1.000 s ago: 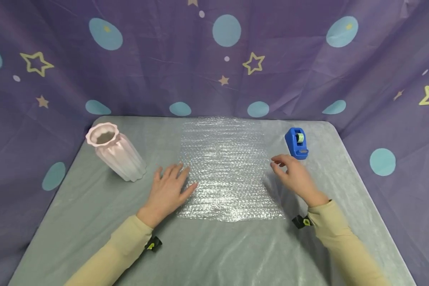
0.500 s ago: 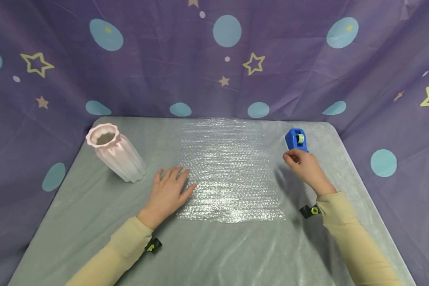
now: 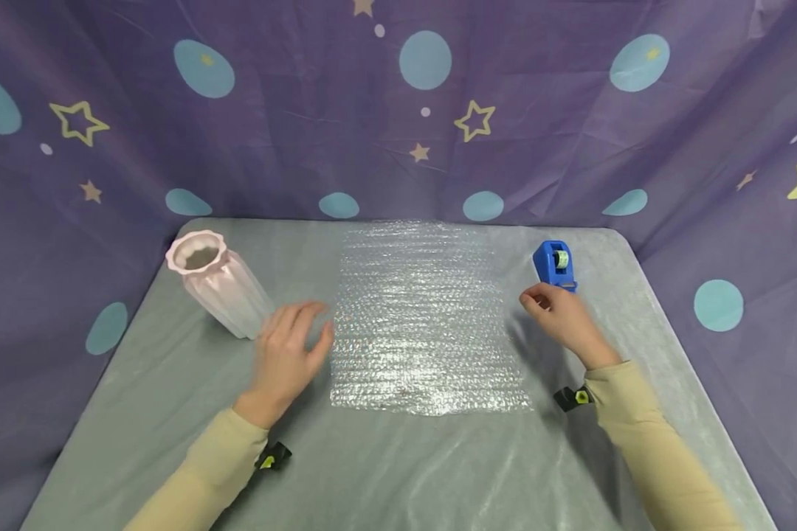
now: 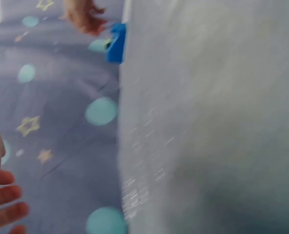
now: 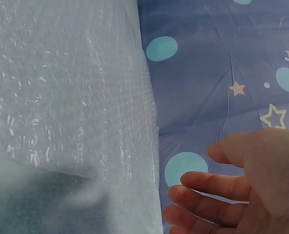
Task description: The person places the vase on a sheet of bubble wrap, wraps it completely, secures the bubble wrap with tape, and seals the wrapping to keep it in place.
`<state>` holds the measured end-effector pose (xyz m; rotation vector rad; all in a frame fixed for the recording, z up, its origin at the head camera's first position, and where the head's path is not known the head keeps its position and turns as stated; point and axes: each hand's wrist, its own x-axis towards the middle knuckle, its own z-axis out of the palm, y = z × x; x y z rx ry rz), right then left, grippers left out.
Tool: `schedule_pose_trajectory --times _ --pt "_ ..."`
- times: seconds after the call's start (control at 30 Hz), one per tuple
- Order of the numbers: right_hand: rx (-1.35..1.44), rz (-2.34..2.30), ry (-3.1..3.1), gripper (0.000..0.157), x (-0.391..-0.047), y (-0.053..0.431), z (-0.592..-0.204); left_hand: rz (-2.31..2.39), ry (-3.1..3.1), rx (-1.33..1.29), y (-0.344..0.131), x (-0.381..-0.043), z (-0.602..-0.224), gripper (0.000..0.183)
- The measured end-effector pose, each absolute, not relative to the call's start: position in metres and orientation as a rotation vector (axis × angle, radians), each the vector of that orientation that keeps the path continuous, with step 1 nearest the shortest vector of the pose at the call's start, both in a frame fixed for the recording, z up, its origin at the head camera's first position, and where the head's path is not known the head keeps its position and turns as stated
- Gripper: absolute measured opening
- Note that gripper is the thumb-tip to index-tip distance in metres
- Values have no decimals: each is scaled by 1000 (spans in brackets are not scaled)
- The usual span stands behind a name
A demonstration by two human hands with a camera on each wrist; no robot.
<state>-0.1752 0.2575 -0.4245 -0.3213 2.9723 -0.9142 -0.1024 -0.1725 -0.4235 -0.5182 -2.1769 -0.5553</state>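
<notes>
Currently, across the middle of the grey worktop [image 3: 405, 472]: bubble wrap [image 3: 421, 317], laid flat between left and right edges, extending from the far edge toward the near side. Glossy, with lengthwise shine in the right wrist view. Toward the far left corner: vase [image 3: 222, 291], scalloped pink rim fading to white base, mouth up. Just beside its base, overlapping it in the head view: left hand [image 3: 282, 361], slightly blurred, held wide, thumb apart from loosely bent fingers. Contact with vase: cannot tell.

Toward the far right corner: blue tape dispenser [image 3: 553, 262], with pale roll [image 3: 561, 259] seated inside. At its near end, partly covering it in the head view: right hand [image 3: 564, 317], raised above the worktop, fingers loosely curved, narrow gap to thumb in the right wrist view. Contact with dispenser: cannot tell.

On both forearms: pale sleeves [image 3: 644, 428]. Beyond far, left and right edges: purple backdrop [image 3: 272, 147], printed with stars and blue ovals.
</notes>
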Motion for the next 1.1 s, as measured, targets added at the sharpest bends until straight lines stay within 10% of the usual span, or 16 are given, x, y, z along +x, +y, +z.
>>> schedule_pose_trajectory --times 0.23,0.63,1.1 --pt "-344 -905 2973 31 -173 254 -421 -671 -1782 -307 -194 -105 -374 30" --pt "-399 -887 2933 32 -168 247 -421 -941 -1913 204 -249 -109 -369 86" --pt "-427 -857 2936 30 -167 246 -424 -1290 -2039 396 -273 -126 -379 62"
